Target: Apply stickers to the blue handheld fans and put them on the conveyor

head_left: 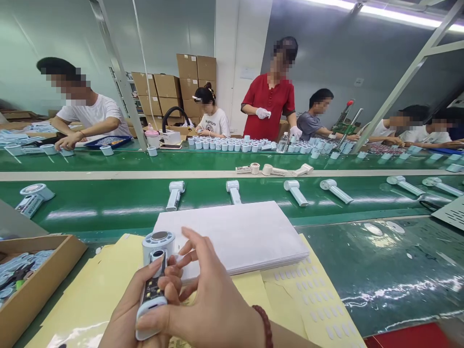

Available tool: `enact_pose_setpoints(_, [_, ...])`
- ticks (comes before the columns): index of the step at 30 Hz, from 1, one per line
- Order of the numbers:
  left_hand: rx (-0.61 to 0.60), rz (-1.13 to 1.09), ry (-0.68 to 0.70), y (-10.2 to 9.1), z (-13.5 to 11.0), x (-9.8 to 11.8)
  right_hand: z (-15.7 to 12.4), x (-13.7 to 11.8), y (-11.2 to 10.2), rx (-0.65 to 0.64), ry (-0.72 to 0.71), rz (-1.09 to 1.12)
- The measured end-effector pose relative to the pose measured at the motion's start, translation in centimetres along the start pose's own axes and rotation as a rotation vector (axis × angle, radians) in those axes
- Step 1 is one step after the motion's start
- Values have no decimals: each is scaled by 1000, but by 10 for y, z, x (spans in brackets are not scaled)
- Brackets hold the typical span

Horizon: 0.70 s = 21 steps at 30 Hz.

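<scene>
Low in the view, a pale blue handheld fan [154,270] with a round head and an exposed circuit board on its handle sits between my hands. My left hand [125,309] cradles it from below, thumb along the handle. My right hand [206,299], with a dark bead bracelet at the wrist, presses against its lower end with spread fingers curling behind it. Just beyond the fingers lies a white stack of sheets [232,237]. The board's far side is hidden by my fingers.
A yellow backing sheet with rows of pale labels [311,295] lies under the stack. A cardboard box of blue parts [39,270] stands at left. Green conveyor belts [108,203] carry similar fans. Several co-workers sit or stand beyond them, one wearing white gloves.
</scene>
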<state>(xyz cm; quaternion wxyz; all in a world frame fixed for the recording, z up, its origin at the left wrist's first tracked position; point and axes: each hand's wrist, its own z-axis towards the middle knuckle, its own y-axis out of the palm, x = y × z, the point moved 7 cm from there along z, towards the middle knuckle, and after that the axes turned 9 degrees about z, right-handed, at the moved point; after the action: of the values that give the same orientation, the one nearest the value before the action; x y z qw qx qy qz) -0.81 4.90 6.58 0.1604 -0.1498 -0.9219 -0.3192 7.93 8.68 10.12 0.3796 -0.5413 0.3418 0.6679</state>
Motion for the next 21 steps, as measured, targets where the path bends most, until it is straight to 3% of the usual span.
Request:
enact_pose_setpoints(2, [-14, -95, -50, 2, -1, -4, -1, 7, 4, -91, 172, 173])
enact_pose_setpoints(3, [-18, -125, -67, 2, -2, -5, -2, 7, 4, -106, 153, 201])
enact_pose_setpoints(5, [-17, -139, -91, 0, -1, -7, -2, 0, 1, -66, -77, 80])
enact_pose_setpoints(8, [-13, -88, -31, -3, 0, -4, -13, -10, 4, -32, -497, -278])
enact_pose_setpoints(10, [2, -38, 22, -5, 0, 0, -19, -5, 4, -64, -562, -342])
enact_pose_setpoints(13, [39, 96, 107, -13, 3, 7, -23, 16, -12, -54, -320, -130])
enact_pose_setpoints(16, [58, 378, 209, -35, 16, 16, -36, 46, -31, 28, -13, 1])
enact_pose_setpoints(18, [-11, 570, 214, -52, 32, 15, -47, 64, -36, 37, 84, -54])
enact_pose_setpoints(21, [-109, 824, 246, -73, 51, 8, -58, 85, -34, 20, 114, -170])
